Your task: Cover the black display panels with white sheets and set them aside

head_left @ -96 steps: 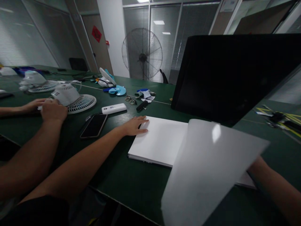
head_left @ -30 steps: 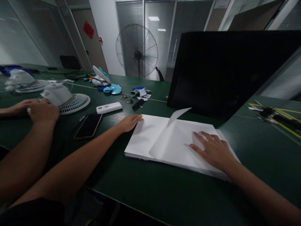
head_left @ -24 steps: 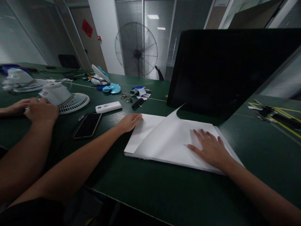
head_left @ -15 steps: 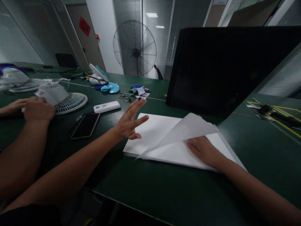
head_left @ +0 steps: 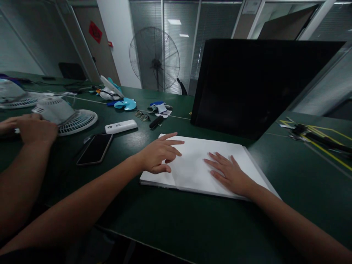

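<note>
A stack of large white paper lies on the dark green table. Over its left part is my left hand, palm down with its fingers apart and nothing held; whether it touches the sheet I cannot tell. My right hand rests flat on the right half of the top sheet, fingers spread. The top sheet lies flat, with a faint crease near the left side.
A black monitor stands behind the paper. Left of it are a phone, a white power bank, glasses and a black object. Another person's hand is at a white fan part. Yellow-edged frame parts lie right.
The lifted, folded-over sheet now lies flat. My left hand has come down over the paper. My right hand, formerly partly under the sheet, is now in full view on top. The view has shifted slightly.
</note>
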A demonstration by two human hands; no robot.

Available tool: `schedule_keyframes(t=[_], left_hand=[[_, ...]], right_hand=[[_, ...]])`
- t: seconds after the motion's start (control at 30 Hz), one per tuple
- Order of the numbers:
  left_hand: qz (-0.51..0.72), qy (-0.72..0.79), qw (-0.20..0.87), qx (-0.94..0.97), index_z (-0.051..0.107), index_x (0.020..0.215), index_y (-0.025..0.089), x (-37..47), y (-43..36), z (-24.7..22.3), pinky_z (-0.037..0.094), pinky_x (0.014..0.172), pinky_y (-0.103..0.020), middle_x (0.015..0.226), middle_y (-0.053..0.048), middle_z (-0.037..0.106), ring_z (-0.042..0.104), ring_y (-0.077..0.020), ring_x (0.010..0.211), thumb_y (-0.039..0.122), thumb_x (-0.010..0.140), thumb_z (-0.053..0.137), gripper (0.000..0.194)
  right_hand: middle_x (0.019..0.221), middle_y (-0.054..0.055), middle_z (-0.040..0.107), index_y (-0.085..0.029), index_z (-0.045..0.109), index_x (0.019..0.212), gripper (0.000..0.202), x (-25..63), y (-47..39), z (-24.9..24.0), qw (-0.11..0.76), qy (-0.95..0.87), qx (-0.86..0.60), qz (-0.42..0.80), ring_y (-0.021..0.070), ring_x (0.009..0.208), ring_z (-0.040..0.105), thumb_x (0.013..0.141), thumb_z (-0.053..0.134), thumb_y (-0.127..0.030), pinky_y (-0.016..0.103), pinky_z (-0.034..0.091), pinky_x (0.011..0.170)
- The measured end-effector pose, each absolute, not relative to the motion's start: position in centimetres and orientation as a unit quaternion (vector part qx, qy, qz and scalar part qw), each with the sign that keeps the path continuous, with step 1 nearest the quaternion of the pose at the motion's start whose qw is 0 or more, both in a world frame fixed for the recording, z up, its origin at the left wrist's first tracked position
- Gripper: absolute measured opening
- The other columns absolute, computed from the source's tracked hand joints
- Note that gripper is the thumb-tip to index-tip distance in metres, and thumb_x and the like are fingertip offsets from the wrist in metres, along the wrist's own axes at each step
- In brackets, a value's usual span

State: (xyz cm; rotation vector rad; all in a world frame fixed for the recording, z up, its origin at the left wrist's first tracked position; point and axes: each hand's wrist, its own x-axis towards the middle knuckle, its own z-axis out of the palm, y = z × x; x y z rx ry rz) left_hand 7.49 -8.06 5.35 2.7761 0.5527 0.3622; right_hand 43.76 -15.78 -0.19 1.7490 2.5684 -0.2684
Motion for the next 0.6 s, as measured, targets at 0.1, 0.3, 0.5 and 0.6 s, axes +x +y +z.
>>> schedule_keyframes(t=[0.1, 0.3, 0.5, 0.6], left_hand=[[0.161, 0.181, 0.130, 0.961, 0.064, 0.083, 0.025, 6.9, -6.9, 4.4, 0.040, 0.122, -0.058, 0.088, -0.010, 0.075, 0.073, -0.0363, 0.112, 0.095, 0.093, 0.009, 0.089], [0.188, 0.193, 0.154, 0.951, 0.063, 0.094, 0.021, 5.5, -5.2, 3.4, 0.051, 0.069, -0.035, 0.077, -0.006, 0.072, 0.070, -0.0235, 0.069, 0.085, 0.101, 0.015, 0.081], [0.150, 0.310, 0.077, 0.936, 0.073, 0.101, 0.021, 5.0, -4.3, 2.7, 0.053, 0.081, -0.033, 0.099, -0.006, 0.081, 0.076, -0.0237, 0.088, 0.054, 0.106, 0.051, 0.040], [0.114, 0.318, 0.039, 0.940, 0.076, 0.116, 0.022, 4.9, -3.8, 1.9, 0.052, 0.105, -0.039, 0.128, -0.009, 0.078, 0.072, -0.0276, 0.121, 0.044, 0.105, 0.057, 0.031]], right_hand=[[0.178, -0.005, 0.012, -0.046, 0.030, 0.168, 0.062, 43.8, -15.8, -0.5, 0.005, 0.826, 0.558, -0.079, 0.0297, 0.166, 0.011, 0.111, 0.020, -0.067, 0.076, 0.009, 0.128], [0.177, 0.001, 0.020, -0.037, 0.038, 0.168, 0.065, 44.5, -15.6, -0.9, -0.045, 0.829, 0.557, -0.029, 0.0312, 0.163, 0.024, 0.109, 0.029, -0.064, 0.067, 0.022, 0.130], [0.169, 0.016, 0.039, -0.021, 0.046, 0.165, 0.078, 51.3, -14.4, -1.4, -0.080, 0.712, 0.695, 0.050, 0.0392, 0.153, 0.042, 0.105, 0.029, -0.068, 0.062, 0.036, 0.125], [0.160, 0.028, 0.047, -0.007, 0.042, 0.163, 0.091, 55.6, -13.6, -2.3, -0.072, 0.636, 0.768, 0.026, 0.0466, 0.148, 0.046, 0.103, 0.026, -0.073, 0.065, 0.037, 0.122]])
